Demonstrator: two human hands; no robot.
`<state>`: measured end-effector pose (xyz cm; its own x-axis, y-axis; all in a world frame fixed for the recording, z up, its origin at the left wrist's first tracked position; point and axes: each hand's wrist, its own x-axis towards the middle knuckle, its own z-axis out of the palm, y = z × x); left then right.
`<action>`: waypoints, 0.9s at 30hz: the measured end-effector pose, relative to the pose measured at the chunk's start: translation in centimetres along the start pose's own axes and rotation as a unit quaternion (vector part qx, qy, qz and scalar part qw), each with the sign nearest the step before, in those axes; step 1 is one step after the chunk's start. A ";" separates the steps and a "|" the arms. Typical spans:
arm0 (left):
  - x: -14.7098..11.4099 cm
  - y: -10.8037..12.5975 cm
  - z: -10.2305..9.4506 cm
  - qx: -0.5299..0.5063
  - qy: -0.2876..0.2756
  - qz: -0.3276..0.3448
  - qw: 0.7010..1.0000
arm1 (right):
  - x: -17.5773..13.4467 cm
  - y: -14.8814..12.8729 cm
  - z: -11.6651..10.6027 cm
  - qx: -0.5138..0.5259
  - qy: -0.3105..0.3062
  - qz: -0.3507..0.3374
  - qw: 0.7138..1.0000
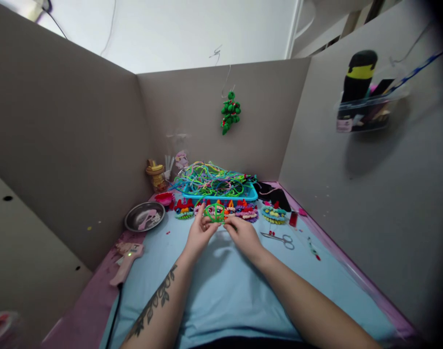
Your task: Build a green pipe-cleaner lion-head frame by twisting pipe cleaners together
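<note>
Between both hands, a small frame of bent green pipe cleaner (217,212) is held up above the blue cloth. My left hand (201,230) grips its left and lower edge with thumb and fingers. On the other side, my right hand (243,236) pinches the lower right edge. Just behind the frame stands a row of colourful pipe-cleaner figures; a red-topped one (184,209) is at the left, a purple one (247,211) near the middle and a blue-and-yellow one (274,213) at the right. Part of the row is hidden by the frame and fingers.
A blue tray (221,198) heaped with pipe cleaners stands behind. Scissors (279,239) lie to the right. At the left are a metal bowl (129,224) and a pink glue gun (125,265) with a cord. Grey partitions (214,140) enclose the table; a green ornament (230,114) hangs at the back.
</note>
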<state>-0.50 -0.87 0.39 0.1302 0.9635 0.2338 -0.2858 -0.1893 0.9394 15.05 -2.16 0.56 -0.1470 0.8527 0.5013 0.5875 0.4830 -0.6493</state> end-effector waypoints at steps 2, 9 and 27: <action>0.1 0.1 -0.2 -0.026 0.012 -0.009 1.000 | 0.4 0.4 -0.6 0.036 0.036 0.012 0.999; -0.1 1.0 -0.7 -0.020 -0.022 -0.091 0.995 | 1.2 1.1 -1.2 0.291 0.002 0.085 0.953; -0.2 0.2 0.4 0.035 0.013 -0.058 0.998 | 0.9 0.9 0.4 0.389 0.091 0.168 0.901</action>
<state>-0.24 -1.16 0.66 0.1335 0.9841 0.1176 -0.2036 -0.0889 0.9750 15.12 -0.88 0.17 0.1092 0.9644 0.2407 -0.1708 0.2568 -0.9513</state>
